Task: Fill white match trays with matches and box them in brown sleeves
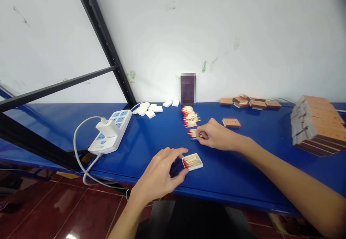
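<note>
My left hand (162, 172) rests on the blue table (151, 138), its thumb and forefinger pinching the left end of a small white tray (193, 161) filled with red-tipped matches. My right hand (216, 135) lies further back, fingers curled round a few matches at the near end of a loose pile of matches (189, 117). A single orange matchbox sleeve (231, 123) lies just behind and to the right of my right hand.
A white and blue power strip (110, 132) with a plugged charger and grey cable sits at the left. Several empty white trays (151, 109) lie near the wall. Orange sleeves (250, 102) lie at the back right, stacked matchboxes (317, 123) at the far right. A black metal frame (105, 40) slants at the left.
</note>
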`<state>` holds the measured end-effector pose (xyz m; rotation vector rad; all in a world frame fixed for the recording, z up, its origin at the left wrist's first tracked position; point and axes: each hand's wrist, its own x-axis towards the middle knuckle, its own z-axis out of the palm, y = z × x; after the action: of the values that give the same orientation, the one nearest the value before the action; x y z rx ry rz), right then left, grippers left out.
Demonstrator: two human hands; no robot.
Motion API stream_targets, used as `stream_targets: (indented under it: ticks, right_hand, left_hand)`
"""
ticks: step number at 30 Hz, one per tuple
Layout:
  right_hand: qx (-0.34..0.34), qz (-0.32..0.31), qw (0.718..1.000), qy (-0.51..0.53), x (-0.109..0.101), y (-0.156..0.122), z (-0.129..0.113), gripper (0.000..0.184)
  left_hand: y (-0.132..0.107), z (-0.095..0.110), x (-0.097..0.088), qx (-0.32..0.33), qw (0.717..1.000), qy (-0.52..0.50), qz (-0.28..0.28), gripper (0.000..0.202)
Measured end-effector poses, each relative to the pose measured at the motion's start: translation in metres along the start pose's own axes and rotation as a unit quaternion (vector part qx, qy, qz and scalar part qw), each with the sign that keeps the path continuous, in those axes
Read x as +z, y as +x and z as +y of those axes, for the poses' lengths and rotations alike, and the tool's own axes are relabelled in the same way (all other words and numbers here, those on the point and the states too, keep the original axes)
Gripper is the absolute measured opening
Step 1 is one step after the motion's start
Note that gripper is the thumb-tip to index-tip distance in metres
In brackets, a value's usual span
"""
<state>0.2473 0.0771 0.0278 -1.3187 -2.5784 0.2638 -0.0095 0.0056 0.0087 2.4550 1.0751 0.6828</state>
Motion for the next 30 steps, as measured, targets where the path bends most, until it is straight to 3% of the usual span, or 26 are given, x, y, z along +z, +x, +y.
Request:
stream_targets:
  ticks: [23,30]
  right_hand:
    - [0.020,-0.008,0.999,0.032,0.0028,0.0017,0.0035,0.017]
    - [0.030,0.025,0.998,0.050,0.0057,0.0030,0.0087,0.020]
  left_hand:
    - [0.0038,0.0010,-0.0009,0.021,0.999,-0.022,-0.019,0.033]
    - [0.0034,0.0005,-0.0008,0.021,0.999,-0.020,-0.017,0.032]
